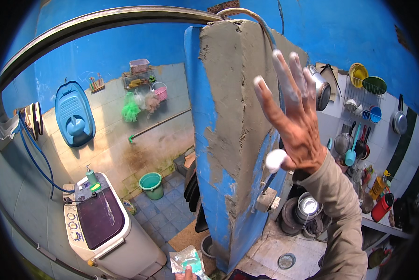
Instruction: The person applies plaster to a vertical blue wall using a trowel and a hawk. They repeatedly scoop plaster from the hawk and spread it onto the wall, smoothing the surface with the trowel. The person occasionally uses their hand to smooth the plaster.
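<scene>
Has both hands well apart. Holds the right hand (299,130) up toward three o'clock, fingers spread and tips coated white, in front of the roughly plastered wall end (224,88) at twelve o'clock; cannot tell whether touching it. Grips a flat scraper (180,259), pale with a teal patch, at six o'clock in the left hand (186,276), mostly cut off below the thumb.

Could snag the cable (267,33) looping over the wall's top near one o'clock, through reaching too close, and perhaps strain the box (266,201) near five. Might knock crumbs off the ragged plaster by pressing hard, or drop the scraper through a loose hold.

Farther out, faces a washing machine (137,247) and green bucket (152,186) toward eight, stacked pots (307,205) toward four.
</scene>
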